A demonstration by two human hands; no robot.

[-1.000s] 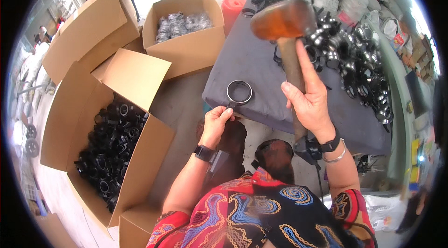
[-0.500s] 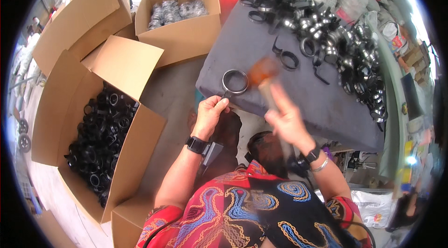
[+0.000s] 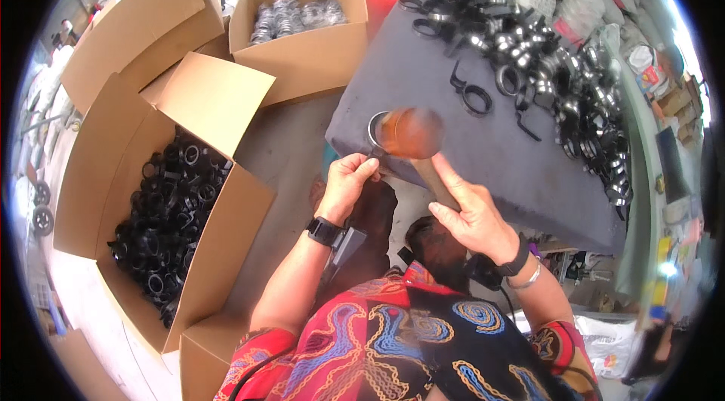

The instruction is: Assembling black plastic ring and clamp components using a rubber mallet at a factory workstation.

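Grey fabric is covering the worktop (image 3: 483, 159), which is occupying the centre and upper right of the frame. At its near left corner, a black ring clamp (image 3: 375, 129) is being held flat by the left hand (image 3: 349, 183), whose fingers are closed on the part's lower edge. A mallet (image 3: 411, 137) with a brown head is being gripped by the right hand (image 3: 472, 212), which is wrapped fully around the handle; the head is being shown blurred and directly over the ring, partly hiding it, so contact cannot be confirmed.

Progress is being judged as follows. One part is in work at the corner. At the upper right of the frame, a large pile of loose black and metal rings (image 3: 559, 61) is lying on the worktop, well apart from the hands; this stock is being judged as not yet processed. At the left of the frame, an open cardboard box (image 3: 219, 99) is being filled with black rings (image 3: 170, 212) and appears about half full, which is being judged as finished output. At the upper centre, a second box (image 3: 302, 61) is holding silver-coloured rings (image 3: 294, 16). A substantial share of the work is therefore being judged as left.
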